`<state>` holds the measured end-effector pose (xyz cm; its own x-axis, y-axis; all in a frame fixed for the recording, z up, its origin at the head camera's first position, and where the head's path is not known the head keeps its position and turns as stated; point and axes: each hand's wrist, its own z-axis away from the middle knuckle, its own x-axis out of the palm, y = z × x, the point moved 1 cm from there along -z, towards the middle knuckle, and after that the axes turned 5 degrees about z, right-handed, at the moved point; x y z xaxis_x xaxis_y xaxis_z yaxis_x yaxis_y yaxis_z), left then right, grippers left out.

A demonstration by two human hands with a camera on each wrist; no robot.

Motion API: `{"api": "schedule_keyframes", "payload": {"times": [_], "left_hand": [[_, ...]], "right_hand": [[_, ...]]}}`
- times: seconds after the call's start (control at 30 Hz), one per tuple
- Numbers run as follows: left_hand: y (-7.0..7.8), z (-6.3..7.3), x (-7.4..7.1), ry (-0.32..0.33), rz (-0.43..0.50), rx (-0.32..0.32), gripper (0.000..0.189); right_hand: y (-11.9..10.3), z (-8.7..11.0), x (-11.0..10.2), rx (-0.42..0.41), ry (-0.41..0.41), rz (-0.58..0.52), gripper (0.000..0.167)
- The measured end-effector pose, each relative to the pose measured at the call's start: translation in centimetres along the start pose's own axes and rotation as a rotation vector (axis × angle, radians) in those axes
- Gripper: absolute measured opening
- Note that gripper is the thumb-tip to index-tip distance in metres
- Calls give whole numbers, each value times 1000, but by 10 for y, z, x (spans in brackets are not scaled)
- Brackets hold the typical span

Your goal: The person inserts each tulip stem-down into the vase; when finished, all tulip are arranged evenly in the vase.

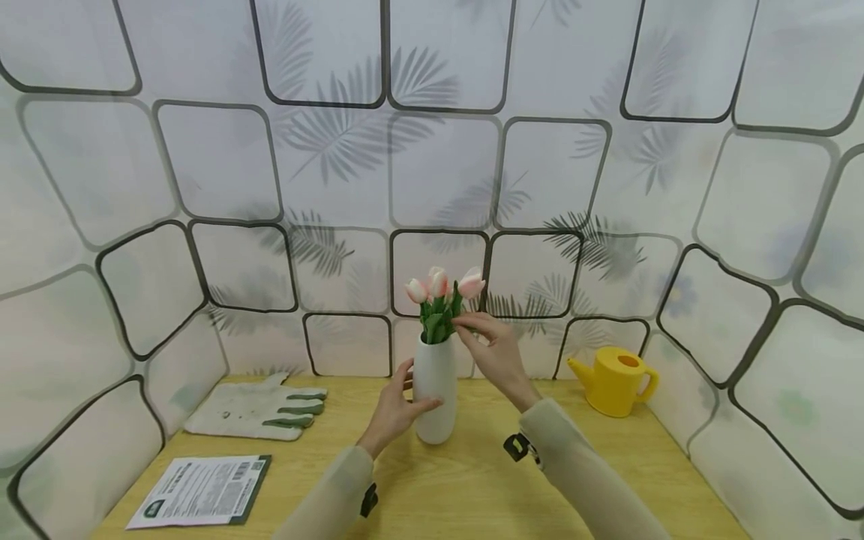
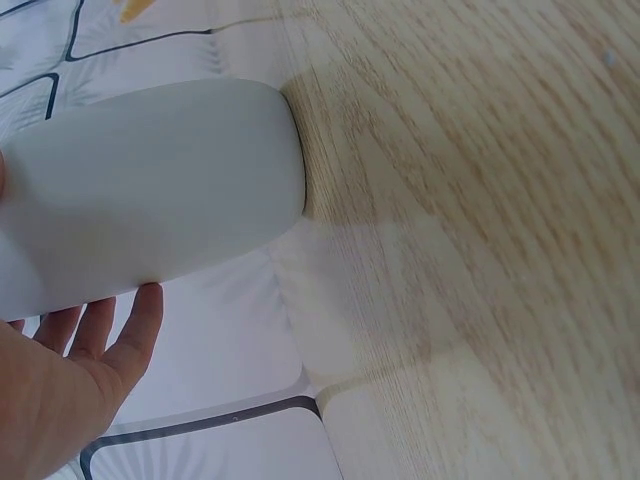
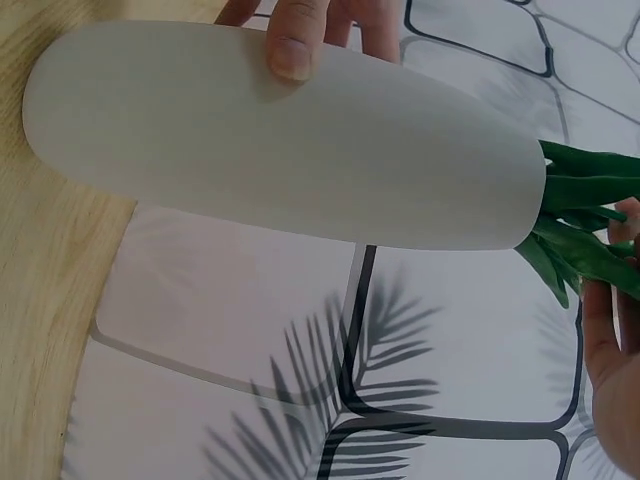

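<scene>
A tall white vase (image 1: 434, 394) stands upright on the wooden table, with pink-and-white tulips (image 1: 437, 285) rising from its mouth. My left hand (image 1: 394, 411) holds the vase low on its left side, thumb across the front and fingers around the far side. In the left wrist view the fingers of that hand (image 2: 70, 390) lie against the vase wall (image 2: 160, 190). Just above the rim, my right hand (image 1: 496, 356) pinches the tulips' greenery on the right. The right wrist view shows its fingers at the green leaves (image 3: 590, 250); the exact stem or leaf between them is partly hidden.
A yellow watering can (image 1: 613, 382) stands at the back right of the table (image 1: 466, 495). To the left lie white-and-green gloves (image 1: 250, 409), with a printed packet (image 1: 199, 491) in front of them. Patterned curtain-like walls (image 1: 344, 270) enclose the table's back and sides.
</scene>
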<state>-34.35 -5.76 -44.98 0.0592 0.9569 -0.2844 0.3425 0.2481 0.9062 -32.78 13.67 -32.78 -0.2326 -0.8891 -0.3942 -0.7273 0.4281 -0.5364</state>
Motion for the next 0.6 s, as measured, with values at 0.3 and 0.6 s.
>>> {"api": "schedule_keyframes", "payload": {"times": [0.3, 0.6], "left_hand": [[-1, 2, -1, 8, 3, -2, 91], [-3, 3, 2, -11, 30, -2, 91]], "right_hand": [[-29, 5, -15, 27, 55, -142, 17], [4, 16, -23, 137, 125, -242, 20]]}}
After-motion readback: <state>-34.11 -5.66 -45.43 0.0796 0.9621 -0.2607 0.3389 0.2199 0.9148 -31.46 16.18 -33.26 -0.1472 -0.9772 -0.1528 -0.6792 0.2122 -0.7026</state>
